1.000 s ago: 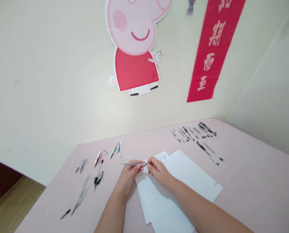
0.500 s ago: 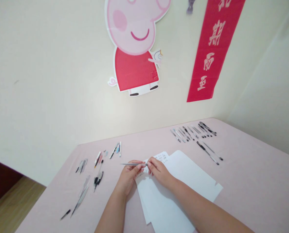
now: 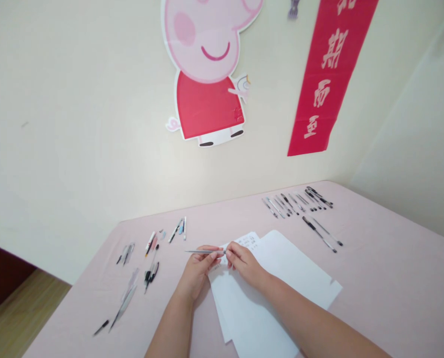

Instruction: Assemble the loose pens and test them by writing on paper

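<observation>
A slim grey pen lies level between my hands, its thin tip pointing left. My left hand is closed around its middle, thumb on top. At the other end, the fingertips of my right hand pinch the pen; exactly what they grip there is partly hidden. Both hands are over the upper left part of white paper sheets, where rows of small handwriting show near the top edge.
Several pens lie in a row at the back right, with a black-gripped pen in front. Loose pens and parts are scattered on the left. The pink tabletop meets a wall behind.
</observation>
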Demonstrator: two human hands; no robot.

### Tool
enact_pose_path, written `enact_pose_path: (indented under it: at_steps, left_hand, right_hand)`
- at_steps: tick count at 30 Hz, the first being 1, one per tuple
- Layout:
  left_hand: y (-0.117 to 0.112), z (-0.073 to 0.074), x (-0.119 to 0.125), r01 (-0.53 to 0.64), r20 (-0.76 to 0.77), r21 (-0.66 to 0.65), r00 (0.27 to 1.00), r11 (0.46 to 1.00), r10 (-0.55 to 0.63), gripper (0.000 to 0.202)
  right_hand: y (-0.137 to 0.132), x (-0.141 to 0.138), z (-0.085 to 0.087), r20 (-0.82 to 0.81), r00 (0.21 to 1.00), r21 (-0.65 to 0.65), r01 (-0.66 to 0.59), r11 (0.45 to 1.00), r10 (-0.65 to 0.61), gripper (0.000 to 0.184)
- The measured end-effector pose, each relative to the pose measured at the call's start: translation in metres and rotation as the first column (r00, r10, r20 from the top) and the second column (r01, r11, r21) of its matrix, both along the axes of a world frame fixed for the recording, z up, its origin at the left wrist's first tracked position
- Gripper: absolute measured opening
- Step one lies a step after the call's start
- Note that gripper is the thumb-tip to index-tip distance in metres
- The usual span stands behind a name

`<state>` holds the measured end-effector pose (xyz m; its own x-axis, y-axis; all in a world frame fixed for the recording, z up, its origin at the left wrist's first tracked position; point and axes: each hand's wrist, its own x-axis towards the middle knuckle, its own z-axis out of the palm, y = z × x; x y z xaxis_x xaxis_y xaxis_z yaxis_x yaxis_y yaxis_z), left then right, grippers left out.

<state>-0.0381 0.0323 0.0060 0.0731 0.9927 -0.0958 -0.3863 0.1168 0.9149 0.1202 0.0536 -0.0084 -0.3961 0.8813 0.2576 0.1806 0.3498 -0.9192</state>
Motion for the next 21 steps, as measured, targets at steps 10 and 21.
enact_pose_path:
  at_steps: [10, 21]
  left_hand:
    - [0.0000, -0.0036, -0.0014, 0.042, -0.006, 0.026, 0.999, 0.999, -0.042, 0.017]
    - [0.0006, -0.0044, -0.0031, 0.061, -0.059, 0.051, 0.997, 0.997, -0.058, 0.016]
  right_hand:
    - [-0.0019, -0.0046, 0.0047, -0.270, 0.961, -0.265, -0.137, 0.954, 0.063, 0.039]
    - [-0.0017, -0.0076, 0.0040, -0.402, 0.916, -0.552, -0.239, 0.799, -0.004, 0.036]
